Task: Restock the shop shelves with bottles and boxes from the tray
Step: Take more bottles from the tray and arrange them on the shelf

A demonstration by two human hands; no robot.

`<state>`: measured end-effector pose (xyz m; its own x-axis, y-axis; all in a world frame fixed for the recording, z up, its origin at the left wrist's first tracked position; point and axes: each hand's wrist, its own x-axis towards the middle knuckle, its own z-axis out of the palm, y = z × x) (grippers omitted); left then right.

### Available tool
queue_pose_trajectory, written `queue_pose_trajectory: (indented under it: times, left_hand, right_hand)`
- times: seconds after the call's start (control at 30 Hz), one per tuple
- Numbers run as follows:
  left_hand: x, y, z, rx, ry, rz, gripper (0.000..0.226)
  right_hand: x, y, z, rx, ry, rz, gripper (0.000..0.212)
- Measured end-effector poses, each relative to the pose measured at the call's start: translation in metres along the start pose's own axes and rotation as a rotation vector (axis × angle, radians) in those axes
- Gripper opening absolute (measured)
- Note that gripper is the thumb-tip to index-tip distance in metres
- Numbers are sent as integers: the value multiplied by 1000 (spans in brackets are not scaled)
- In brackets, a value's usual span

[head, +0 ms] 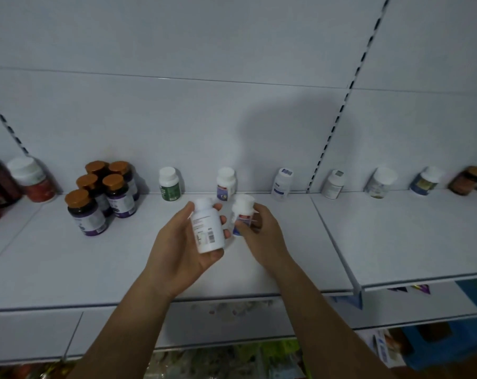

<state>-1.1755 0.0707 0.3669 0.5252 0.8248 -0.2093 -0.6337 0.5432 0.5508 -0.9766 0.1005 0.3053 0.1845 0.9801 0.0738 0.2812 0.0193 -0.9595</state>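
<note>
A large white bottle (207,228) with a white cap is lying tilted in the left hand (177,255), held over the white shelf (67,258), its barcode label facing the camera. Just beside it, a smaller white bottle (242,214) is standing nearly upright in the fingers of the right hand (262,233). Its label is showing what seems to be red and blue print, too blurred to read.

Along the back of the shelf, single bottles are standing upright and well apart: a green-labelled bottle (169,184), a purple-labelled bottle (225,185) and a blue-labelled bottle (282,184). Further left, five dark copper-capped bottles (100,195) are standing clustered together.
</note>
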Motion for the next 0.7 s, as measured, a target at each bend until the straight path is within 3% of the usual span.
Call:
queue_pose_trajectory:
  times: [0.13, 0.3, 0.47, 0.6, 0.7]
  left_hand:
    - [3, -12, 1, 10, 71, 48, 41]
    - [5, -18, -2, 1, 129, 94, 42]
    - [4, -16, -4, 38, 87, 121, 78]
    - [4, -17, -3, 48, 97, 138, 88]
    - [3, -18, -1, 40, 88, 151, 82]
  right_hand:
    - [14, 2, 3, -136, -28, -106, 58]
    - [38, -4, 5, -125, -7, -143, 63]
    - [46, -3, 11, -136, -34, -158, 62]
    - [52, 1, 18, -116, -27, -123, 67]
    - [54, 2, 21, -128, -25, -108, 61]
